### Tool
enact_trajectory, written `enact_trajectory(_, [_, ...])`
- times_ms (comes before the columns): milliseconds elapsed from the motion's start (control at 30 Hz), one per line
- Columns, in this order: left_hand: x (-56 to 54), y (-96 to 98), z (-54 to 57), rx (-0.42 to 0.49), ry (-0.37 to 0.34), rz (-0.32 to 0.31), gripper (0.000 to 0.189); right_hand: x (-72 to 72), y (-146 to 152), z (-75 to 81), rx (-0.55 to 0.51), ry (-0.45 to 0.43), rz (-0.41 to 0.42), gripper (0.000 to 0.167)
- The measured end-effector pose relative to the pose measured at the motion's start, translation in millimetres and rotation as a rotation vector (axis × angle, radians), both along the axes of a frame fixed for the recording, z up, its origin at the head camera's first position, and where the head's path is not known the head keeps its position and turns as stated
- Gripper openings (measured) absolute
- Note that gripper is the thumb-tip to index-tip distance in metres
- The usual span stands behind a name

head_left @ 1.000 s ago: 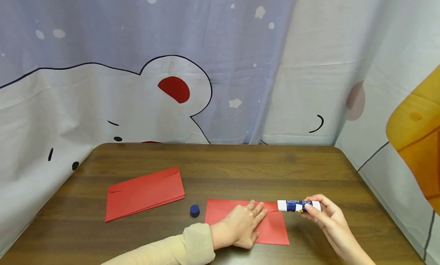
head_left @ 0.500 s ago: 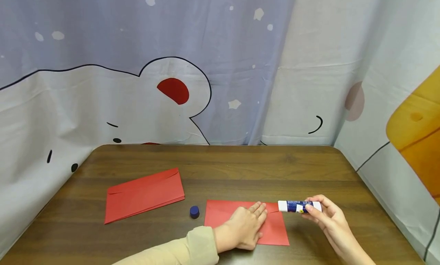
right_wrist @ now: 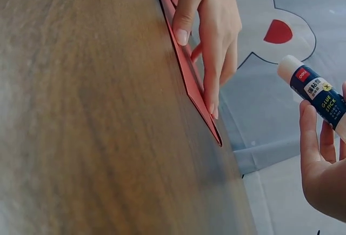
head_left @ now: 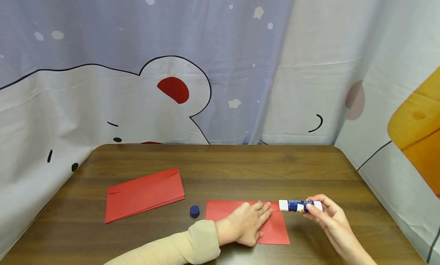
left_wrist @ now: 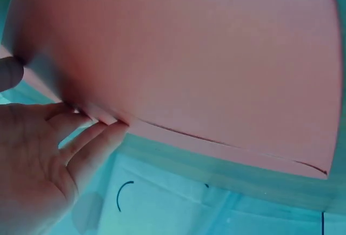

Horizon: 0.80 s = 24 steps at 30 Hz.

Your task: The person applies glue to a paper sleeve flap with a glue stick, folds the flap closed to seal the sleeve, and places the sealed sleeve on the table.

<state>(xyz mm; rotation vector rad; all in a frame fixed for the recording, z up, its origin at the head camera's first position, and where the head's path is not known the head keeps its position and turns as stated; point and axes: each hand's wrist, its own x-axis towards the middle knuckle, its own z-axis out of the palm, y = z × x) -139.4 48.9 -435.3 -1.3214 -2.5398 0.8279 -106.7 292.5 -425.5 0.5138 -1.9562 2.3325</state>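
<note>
My left hand [head_left: 245, 223] lies with its fingers extended across a red envelope [head_left: 275, 230] near the front of the table. Its fingertips touch along the flap edge, as the left wrist view shows. My right hand [head_left: 331, 221] pinches an uncapped glue stick [head_left: 297, 206] between thumb and fingers. The stick is level, its white end pointing left and overlapping the envelope's far right corner in the head view. In the right wrist view the glue stick [right_wrist: 319, 92] appears apart from the envelope [right_wrist: 186, 78]. The stick's blue cap [head_left: 194, 211] stands left of the envelope.
More red envelopes [head_left: 146, 196] lie stacked at an angle on the left part of the wooden table [head_left: 240, 165]. A printed curtain [head_left: 237, 66] hangs along the table's back and sides.
My left hand has slid a little to the right along the envelope's flap. The right hand with the glue stick has stayed almost in place.
</note>
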Motion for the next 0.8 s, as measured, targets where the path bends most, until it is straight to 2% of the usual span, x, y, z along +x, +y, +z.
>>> enact_trajectory(200, [-8.2, 3.7, 3.5, 0.019, -0.014, -0.031, 0.064, -0.2, 1, -1.2, 0.000, -0.003, 0.006, 0.030])
enact_trajectory(400, [-11.4, 7.0, 5.3, 0.002, -0.051, -0.007, 0.068, -0.3, 2, -3.3, -0.012, 0.007, -0.003, 0.031])
enact_trajectory(667, [-11.1, 11.7, 0.3, -0.030, 0.045, -0.038, 0.056, -0.9, 2, -3.0, -0.021, 0.019, 0.015, 0.033])
enact_trajectory(800, [-12.9, 15.8, 2.9, -0.023, 0.051, -0.034, 0.057, -1.9, 3, -3.2, -0.040, 0.043, 0.048, 0.035])
